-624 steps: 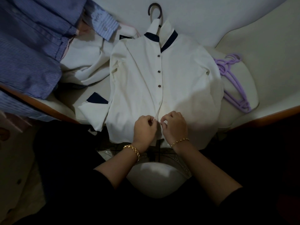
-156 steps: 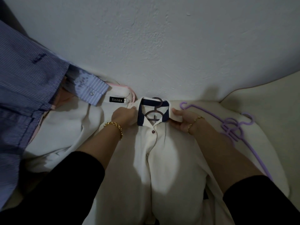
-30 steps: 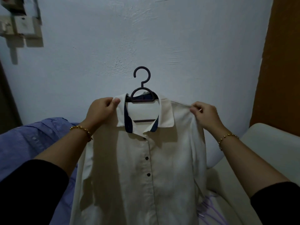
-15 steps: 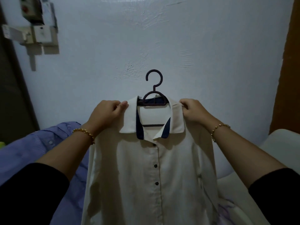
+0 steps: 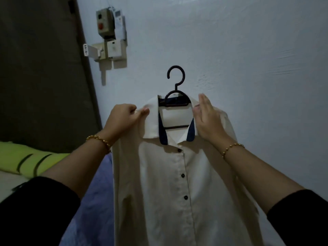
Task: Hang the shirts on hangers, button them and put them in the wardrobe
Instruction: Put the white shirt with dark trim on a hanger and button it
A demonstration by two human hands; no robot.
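1. Shirt position. The cream long-sleeved button-up shirt hung upright on a dark plastic hanger, raised in front of you between both hands and set against the pale plastered wall. The hanger's hook stood free above the collar, touching neither hand. The navy-lined collar lay folded down, and the dark round buttons ran down a closed front placket.

2. Left hand. Your left hand was curled at the shirt's shoulder, just beside the collar's outer edge. The thumb and fingers pinched the cream cloth there. A gold chain bracelet sat on that wrist, above a black sleeve.

3. Right hand. Your right hand was flat, fingers straight and together, pointing upward. It lay over the opposite shoulder of the shirt, with the thumb at the collar's edge. It gripped nothing. Whether the palm pressed the cloth or merely rested near it cannot be told. A gold beaded bracelet sat on that wrist, above the other black sleeve.

4. Surroundings. A grey switch box with a red button was mounted on the wall, up and to the left of the hanger. A dark flat panel stood at the far left. Below it lay a lime-green cloth with dark stripes. A blue-violet fabric lay below your left forearm, partly hidden behind the shirt's edge.
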